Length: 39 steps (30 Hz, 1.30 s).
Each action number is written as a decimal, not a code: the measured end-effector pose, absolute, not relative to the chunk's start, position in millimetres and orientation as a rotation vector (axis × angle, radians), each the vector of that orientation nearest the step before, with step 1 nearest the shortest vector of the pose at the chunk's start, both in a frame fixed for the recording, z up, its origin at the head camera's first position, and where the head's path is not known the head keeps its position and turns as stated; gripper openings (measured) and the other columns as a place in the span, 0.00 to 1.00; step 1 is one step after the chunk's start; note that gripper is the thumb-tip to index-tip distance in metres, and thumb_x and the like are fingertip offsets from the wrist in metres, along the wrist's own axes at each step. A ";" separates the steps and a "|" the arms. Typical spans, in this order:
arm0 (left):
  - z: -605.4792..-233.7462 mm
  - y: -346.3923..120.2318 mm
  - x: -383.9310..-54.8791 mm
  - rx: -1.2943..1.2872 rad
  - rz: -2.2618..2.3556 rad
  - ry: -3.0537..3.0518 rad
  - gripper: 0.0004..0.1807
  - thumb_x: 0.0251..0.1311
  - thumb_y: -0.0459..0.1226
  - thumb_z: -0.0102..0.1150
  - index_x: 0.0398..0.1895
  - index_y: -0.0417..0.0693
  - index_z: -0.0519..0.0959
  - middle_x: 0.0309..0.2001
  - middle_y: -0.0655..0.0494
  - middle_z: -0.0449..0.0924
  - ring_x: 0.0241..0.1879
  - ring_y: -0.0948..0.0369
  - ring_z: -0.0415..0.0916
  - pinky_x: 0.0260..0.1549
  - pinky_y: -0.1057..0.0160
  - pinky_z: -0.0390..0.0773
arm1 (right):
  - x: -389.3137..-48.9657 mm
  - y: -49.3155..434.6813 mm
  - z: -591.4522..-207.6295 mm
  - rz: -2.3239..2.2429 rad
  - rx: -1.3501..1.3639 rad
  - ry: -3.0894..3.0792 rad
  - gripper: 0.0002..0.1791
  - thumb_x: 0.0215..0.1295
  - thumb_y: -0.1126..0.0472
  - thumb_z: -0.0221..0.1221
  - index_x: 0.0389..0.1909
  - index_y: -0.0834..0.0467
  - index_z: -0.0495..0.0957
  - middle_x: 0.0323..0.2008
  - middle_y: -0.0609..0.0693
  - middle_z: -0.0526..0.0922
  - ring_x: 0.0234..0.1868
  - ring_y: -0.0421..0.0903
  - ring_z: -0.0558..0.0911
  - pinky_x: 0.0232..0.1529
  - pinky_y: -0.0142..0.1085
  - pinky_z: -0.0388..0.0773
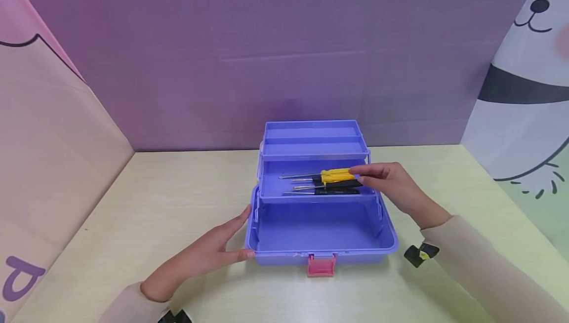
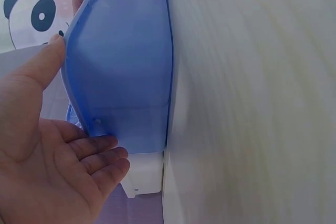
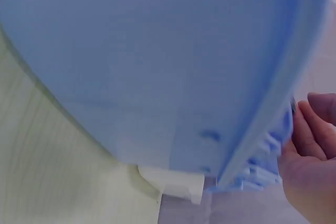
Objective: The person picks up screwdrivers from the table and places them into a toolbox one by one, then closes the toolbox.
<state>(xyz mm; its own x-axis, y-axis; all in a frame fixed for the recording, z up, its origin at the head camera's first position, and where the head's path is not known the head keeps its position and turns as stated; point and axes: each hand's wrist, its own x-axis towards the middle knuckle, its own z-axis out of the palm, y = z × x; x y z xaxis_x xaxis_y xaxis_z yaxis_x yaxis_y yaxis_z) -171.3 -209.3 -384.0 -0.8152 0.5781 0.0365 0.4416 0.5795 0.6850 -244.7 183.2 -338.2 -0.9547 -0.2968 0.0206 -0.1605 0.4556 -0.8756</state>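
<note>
A lilac toolbox stands with its stepped trays raised. Across the lower tray lie several screwdrivers: yellow-handled ones and black-handled ones, shafts pointing left. My right hand reaches over the toolbox's right side, forefinger and thumb tips right at the handle ends; I cannot tell whether they pinch one. In the right wrist view, the box wall hides part of this hand. My left hand rests against the toolbox's left side. Its thumb touches the rim and its fingers lie loosely along the wall.
A pink latch hangs down from the toolbox front. The pale wooden table extends around the box. Behind it rises a purple backdrop, with printed panels at left and right.
</note>
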 end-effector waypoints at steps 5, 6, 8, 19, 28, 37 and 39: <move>-384.6 -210.2 -173.0 0.859 1.041 2.629 0.49 0.60 0.54 0.57 0.74 0.43 0.44 0.72 0.45 0.49 0.69 0.46 0.52 0.63 0.43 0.59 | -242.8 200.4 -337.9 -1.679 -0.321 2.518 0.19 0.69 0.56 0.54 0.56 0.62 0.76 0.56 0.52 0.79 0.62 0.48 0.71 0.65 0.50 0.63; -384.6 -210.9 -173.7 0.856 1.034 2.636 0.48 0.60 0.54 0.57 0.74 0.43 0.45 0.72 0.45 0.49 0.69 0.46 0.52 0.63 0.43 0.59 | -242.9 203.3 -338.1 -1.726 -0.314 2.493 0.19 0.69 0.55 0.54 0.56 0.61 0.76 0.55 0.50 0.79 0.61 0.45 0.72 0.66 0.48 0.62; -384.5 -212.7 -175.5 0.851 1.030 2.643 0.48 0.60 0.54 0.57 0.74 0.42 0.46 0.72 0.45 0.49 0.69 0.46 0.51 0.64 0.44 0.59 | -243.6 208.7 -339.2 -1.848 -0.317 2.413 0.17 0.69 0.56 0.54 0.54 0.58 0.78 0.52 0.45 0.81 0.58 0.40 0.74 0.65 0.39 0.65; -374.4 -227.7 -194.2 0.807 1.056 2.721 0.44 0.62 0.51 0.56 0.74 0.44 0.47 0.73 0.46 0.50 0.71 0.45 0.49 0.65 0.42 0.56 | -257.7 224.0 -360.6 -2.317 -0.542 1.852 0.20 0.68 0.76 0.45 0.47 0.54 0.81 0.46 0.43 0.83 0.50 0.37 0.79 0.54 0.25 0.73; -372.7 -232.3 -229.6 0.761 1.187 2.620 0.46 0.63 0.45 0.58 0.74 0.39 0.43 0.74 0.41 0.45 0.71 0.42 0.46 0.65 0.42 0.55 | -275.1 235.9 -375.1 -1.923 -0.495 2.130 0.28 0.71 0.67 0.48 0.70 0.64 0.55 0.63 0.45 0.68 0.64 0.42 0.67 0.57 0.24 0.69; -380.8 -243.4 -268.3 0.761 1.433 2.390 0.49 0.62 0.36 0.59 0.74 0.38 0.35 0.75 0.41 0.37 0.72 0.43 0.39 0.67 0.44 0.48 | -286.7 238.9 -390.8 -1.712 -0.555 2.138 0.35 0.70 0.66 0.48 0.73 0.63 0.43 0.74 0.62 0.43 0.73 0.62 0.44 0.67 0.52 0.52; -385.2 -246.0 -275.5 0.777 1.470 2.333 0.49 0.62 0.36 0.58 0.74 0.38 0.34 0.75 0.42 0.35 0.72 0.43 0.39 0.67 0.45 0.49 | -287.7 239.7 -392.9 -1.705 -0.560 2.120 0.35 0.70 0.67 0.47 0.73 0.63 0.42 0.74 0.61 0.42 0.73 0.62 0.43 0.66 0.55 0.50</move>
